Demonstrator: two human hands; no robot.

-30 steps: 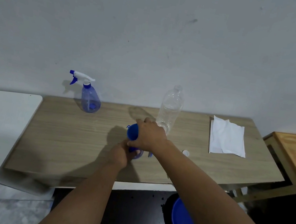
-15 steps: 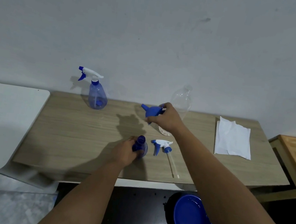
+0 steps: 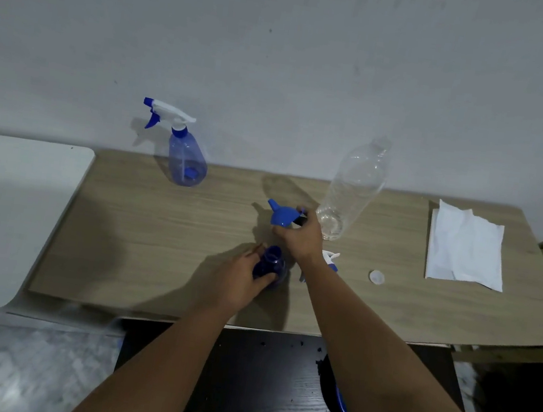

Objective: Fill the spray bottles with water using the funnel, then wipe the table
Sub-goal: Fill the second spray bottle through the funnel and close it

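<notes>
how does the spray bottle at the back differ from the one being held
The back bottle keeps its white and blue trigger head; the held bottle has an open neck. The back bottle stands alone by the wall; the held bottle is in the left hand, nearer the front edge. The back bottle looks paler and see-through; the held one looks darker. Both are blue and upright.

Detached spray head [image 3: 330, 260] largely concealed behind the right forearm [image 3: 351, 320]. Blue basin [image 3: 342, 407] under the table mostly hidden (rim edge only). Both elbows cut off at the bottom edge.
</notes>
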